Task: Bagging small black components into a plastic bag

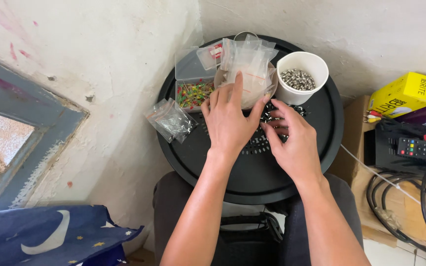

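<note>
The left hand (229, 118) lies flat, fingers spread and apart, palm down on a stack of small clear zip bags (250, 66) that fills a shallow brown bowl (272, 79); its fingertips press the top bag and do not close around it. Those bags look thin, light and slippery, soft enough to crumple, so a pinch at one corner or along the sealed edge would likely lift a single bag better than a grab from above, which could drag several along.

Just right of that hand, the right hand (292, 140) rests with its fingers curled together over a scatter of small dark metal parts (272, 112) on the round black tabletop (321, 148). Whether it has pinched one I cannot tell, since the fingertips hide the spot. The parts seem tiny, hard and apt to roll or slip into the tabletop's slots; a fingertip pinch would suit them.

Beyond the right hand's fingers, close by, stands a white cup (301, 76) holding more small metal pieces. Left of the left hand's fingers sits a clear box of red, yellow and green components (194, 93), and farther left, near the rim, lie filled bags (171, 119).
</note>
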